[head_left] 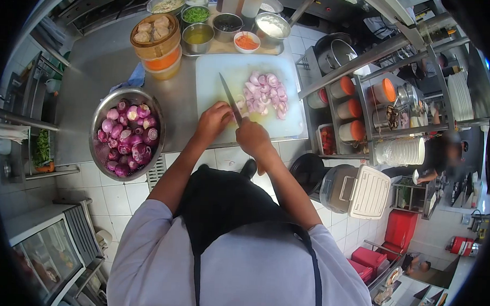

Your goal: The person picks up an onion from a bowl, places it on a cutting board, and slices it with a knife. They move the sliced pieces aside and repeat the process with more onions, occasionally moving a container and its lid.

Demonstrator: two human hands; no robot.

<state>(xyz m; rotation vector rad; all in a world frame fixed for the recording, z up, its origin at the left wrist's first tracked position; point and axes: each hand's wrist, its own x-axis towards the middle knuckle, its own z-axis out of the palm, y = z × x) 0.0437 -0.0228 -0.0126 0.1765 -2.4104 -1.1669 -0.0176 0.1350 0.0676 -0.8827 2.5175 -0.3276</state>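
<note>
My right hand [253, 138] is closed around the handle of a knife [229, 94], whose blade points away from me over the white cutting board [211, 79]. My left hand [216, 118] is just left of the blade, its fingers curled and pressed together at the near part of the board. A pale piece of red onion shows at its fingertips, mostly hidden. Right of the knife lies a pile of cut red onion pieces [266, 93]. On the left, a steel bowl [156, 108] holds several whole red onions [128, 130].
Behind the board stand a bamboo steamer [154, 39] on stacked containers, a bowl of chopped greens [196, 14], yellow liquid [198, 35] and orange shreds [247, 42]. A shelf with orange-lidded tubs [350, 109] is at right. A lidded bin [369, 192] stands on the floor.
</note>
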